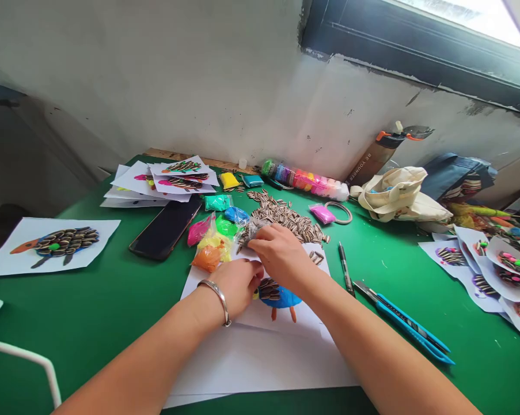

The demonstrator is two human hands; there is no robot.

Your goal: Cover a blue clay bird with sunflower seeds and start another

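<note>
Around our clay-and-seed picture [280,295] we have sunflower seeds [288,218] at twelve o'clock, a pen [345,268] at two, a utility knife [405,323] at three, a smartphone [167,228] at ten.

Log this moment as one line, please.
left hand: over paper, beside blue figure partly covered with seeds | right hand: next to seed pile | held: cannot tell | nearby: pen, knife, phone

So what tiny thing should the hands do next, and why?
Perhaps the right hand could press one more from the loose seed pile onto the blue shape: striped seeds cover its left part, but bare blue shows toward the picture's right.
</note>
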